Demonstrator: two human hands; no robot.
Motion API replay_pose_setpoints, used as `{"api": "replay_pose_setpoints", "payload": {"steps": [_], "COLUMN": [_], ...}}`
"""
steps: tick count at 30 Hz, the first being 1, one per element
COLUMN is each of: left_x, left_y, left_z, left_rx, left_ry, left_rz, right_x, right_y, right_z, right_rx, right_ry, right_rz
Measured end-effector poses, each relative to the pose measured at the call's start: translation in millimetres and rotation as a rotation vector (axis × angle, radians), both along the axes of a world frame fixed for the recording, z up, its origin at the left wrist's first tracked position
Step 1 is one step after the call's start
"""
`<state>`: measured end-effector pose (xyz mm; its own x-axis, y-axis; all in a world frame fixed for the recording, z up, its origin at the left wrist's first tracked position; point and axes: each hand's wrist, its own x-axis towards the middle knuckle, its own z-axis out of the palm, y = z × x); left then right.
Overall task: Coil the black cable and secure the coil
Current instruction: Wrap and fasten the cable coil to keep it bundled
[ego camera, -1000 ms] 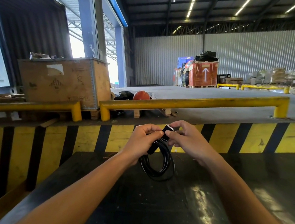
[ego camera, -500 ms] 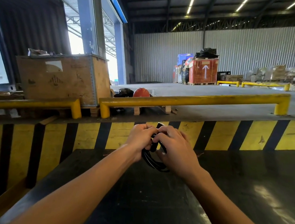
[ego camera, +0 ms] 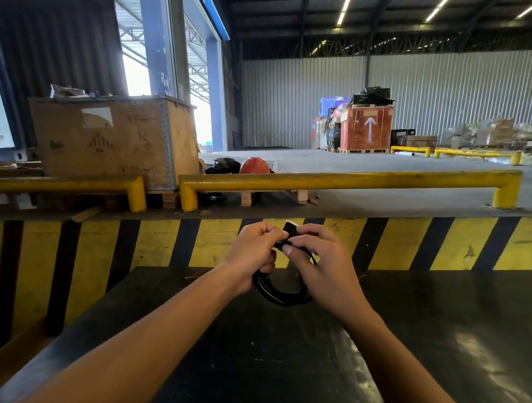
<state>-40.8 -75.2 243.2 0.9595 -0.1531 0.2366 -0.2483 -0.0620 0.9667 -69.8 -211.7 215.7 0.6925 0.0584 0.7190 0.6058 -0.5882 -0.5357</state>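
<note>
No legible text anywhere. Only signs: white up-arrow on the red-orange wooden crate [ego camera: 365, 130] by the back wall; dark handling symbols on the brown plywood crate [ego camera: 109, 140], too blurred to read.

Top of cable coil [ego camera: 275, 293] hidden behind both hands; fastening unclear

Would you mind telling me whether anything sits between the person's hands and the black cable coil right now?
Nothing visible does. The left hand and the right hand both already grip the black cable coil at its top, where a black strap end sticks up between the fingers. The loops hang free above the dark table.
</note>
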Motion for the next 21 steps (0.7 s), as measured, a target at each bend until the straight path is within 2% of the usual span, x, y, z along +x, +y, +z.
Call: {"api": "replay_pose_setpoints", "payload": {"steps": [8, 11, 21], "left_x": [-9.6, -12.4, -14.2], "left_y": [-9.6, -11.2, -4.6], "left_z": [-3.4, -6.6, -19.0], "left_rx": [-0.01, -0.009, 0.183], "left_ry": [-0.237, -0.286, -0.477], "left_rz": [-0.061, -0.073, -0.008], "right_x": [-6.2, -7.7, -1.4], "right_y": [-2.6, -0.3, -0.9], "right_z": [7.9, 8.6, -4.3], "right_rx": [0.506, 0.627, 0.475], "right_ry": [0.193, 0.233, 0.151], "right_rz": [0.163, 0.186, 0.146]}}
